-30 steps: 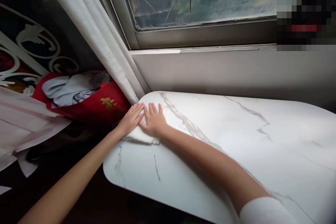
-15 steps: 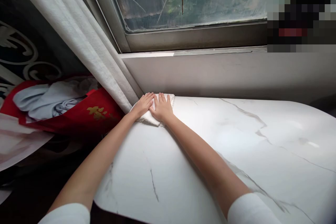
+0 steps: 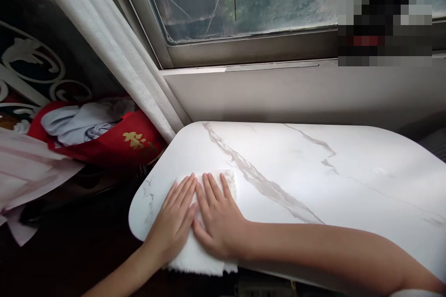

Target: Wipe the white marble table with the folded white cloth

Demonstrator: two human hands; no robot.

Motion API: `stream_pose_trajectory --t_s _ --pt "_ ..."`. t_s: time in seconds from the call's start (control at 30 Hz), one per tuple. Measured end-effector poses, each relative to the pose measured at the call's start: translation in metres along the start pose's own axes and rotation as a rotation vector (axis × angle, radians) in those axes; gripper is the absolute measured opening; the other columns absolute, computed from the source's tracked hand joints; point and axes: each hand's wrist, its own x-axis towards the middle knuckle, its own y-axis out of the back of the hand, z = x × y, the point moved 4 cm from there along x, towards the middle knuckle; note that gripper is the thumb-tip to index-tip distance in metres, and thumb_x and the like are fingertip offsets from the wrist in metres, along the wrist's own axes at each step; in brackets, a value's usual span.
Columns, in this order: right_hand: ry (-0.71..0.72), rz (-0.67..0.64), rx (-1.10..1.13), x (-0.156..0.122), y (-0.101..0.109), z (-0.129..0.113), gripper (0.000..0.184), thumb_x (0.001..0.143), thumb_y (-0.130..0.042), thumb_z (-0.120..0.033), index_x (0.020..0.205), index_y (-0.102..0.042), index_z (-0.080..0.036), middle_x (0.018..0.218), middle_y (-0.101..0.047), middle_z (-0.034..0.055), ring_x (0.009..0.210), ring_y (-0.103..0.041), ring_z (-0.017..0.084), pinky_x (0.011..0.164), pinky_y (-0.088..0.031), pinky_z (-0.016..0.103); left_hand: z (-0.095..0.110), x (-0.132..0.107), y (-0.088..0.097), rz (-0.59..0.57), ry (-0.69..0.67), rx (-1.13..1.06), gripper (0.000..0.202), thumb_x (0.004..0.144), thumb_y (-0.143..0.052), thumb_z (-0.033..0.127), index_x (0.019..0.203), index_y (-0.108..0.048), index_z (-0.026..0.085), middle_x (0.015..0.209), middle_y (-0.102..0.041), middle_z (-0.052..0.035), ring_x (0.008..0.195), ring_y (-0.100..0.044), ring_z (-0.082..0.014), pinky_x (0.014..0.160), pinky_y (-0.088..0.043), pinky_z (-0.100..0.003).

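A white cloth lies flat on the near left part of a white marble-patterned table, its lower edge reaching the table's front edge. Pressed on the cloth's left half is my left hand, fingers stretched out and pointing away from me. My right hand rests flat beside it on the cloth, fingers spread, the two hands touching near the thumbs. The middle of the cloth is partly hidden under both palms.
Left of the table stands a red bag with pale clothing in it. A light curtain hangs by the window frame. A low wall runs behind the table. The upper right is pixelated.
Both hands and the cloth have come from the table's far left corner toward me, to its front edge. The view has shifted slightly.
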Motion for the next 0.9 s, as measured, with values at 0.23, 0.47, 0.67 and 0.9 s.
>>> stream_pose_trajectory --t_s 0.23,0.47,0.67,0.9 --pt "-0.104 -0.026 -0.056 0.032 0.006 0.044 0.063 0.093 -0.025 -0.034 0.144 -0.020 0.004 0.151 -0.016 0.0209 0.141 -0.005 0.028 0.114 -0.003 0.052 -0.019 0.059 -0.008 -0.098 -0.009 0.009 0.051 0.097 -0.023 0.035 0.145 -0.028 0.018 0.148 -0.034 -0.0082 0.137 -0.028 -0.0212 0.112 -0.023 -0.045" --pt "-0.417 0.078 -0.222 0.102 0.034 0.158 0.060 0.092 -0.021 -0.028 0.144 -0.022 0.001 0.153 -0.016 0.0144 0.141 -0.004 0.028 0.112 0.001 0.051 -0.038 0.214 -0.051 -0.045 -0.003 -0.013 0.050 0.095 -0.021 0.026 0.141 -0.032 0.008 0.152 -0.022 -0.0112 0.140 -0.015 -0.0197 0.114 -0.013 -0.042" --pt "-0.458 0.094 -0.245 0.089 0.055 0.208 0.058 0.093 -0.021 -0.028 0.145 -0.024 -0.004 0.152 -0.023 0.0106 0.141 -0.014 0.022 0.113 -0.004 0.043 -0.011 0.264 -0.073 -0.050 -0.012 -0.010 0.050 0.095 -0.022 0.026 0.141 -0.034 0.009 0.148 -0.032 -0.0104 0.138 -0.024 -0.0202 0.114 -0.013 -0.042" --pt "-0.457 0.108 -0.277 0.039 0.054 0.176 0.058 0.093 -0.023 -0.028 0.144 -0.025 -0.002 0.152 -0.023 0.0130 0.140 -0.015 0.024 0.113 -0.005 0.046 0.029 0.223 -0.067 -0.051 -0.064 0.003 0.051 0.094 -0.022 0.024 0.140 -0.035 0.005 0.147 -0.033 -0.0132 0.138 -0.024 -0.0222 0.114 -0.015 -0.044"
